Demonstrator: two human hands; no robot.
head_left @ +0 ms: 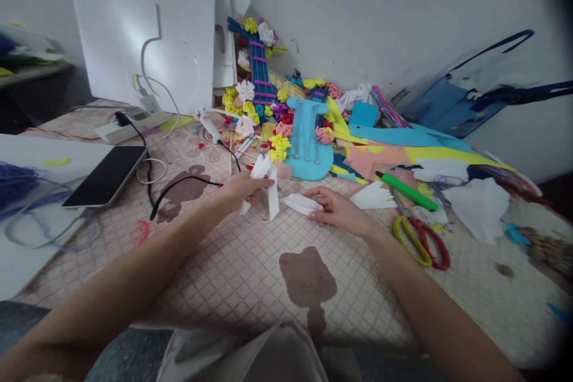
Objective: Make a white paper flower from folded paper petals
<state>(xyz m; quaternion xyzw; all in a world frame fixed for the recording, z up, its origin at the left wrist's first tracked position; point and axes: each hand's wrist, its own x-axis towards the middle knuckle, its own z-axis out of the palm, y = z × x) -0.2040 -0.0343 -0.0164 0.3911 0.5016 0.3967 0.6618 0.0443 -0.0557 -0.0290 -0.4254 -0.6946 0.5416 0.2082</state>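
White paper strips (pixel 273 198) hang from the closed fingers of my left hand (pixel 245 190), just above the tabletop. My right hand (pixel 339 210) has its thumb and fingers closed on a folded white paper piece (pixel 303 203), low over the table. A small gap separates the two hands. Behind them lies a blue guitar-shaped cutout (pixel 308 137) with strings down its front and yellow and pink paper flowers at its sides. Right of my right hand is another white paper piece (pixel 373 196).
Scissors (pixel 421 242) with yellow and red handles and a green cutter (pixel 406 191) lie to the right. A phone (pixel 107 176) and a power strip (pixel 132 122) with cables are at left. A glue gun (pixel 208 127) stands behind my left hand. Paper scraps (pixel 380 158) pile against the wall.
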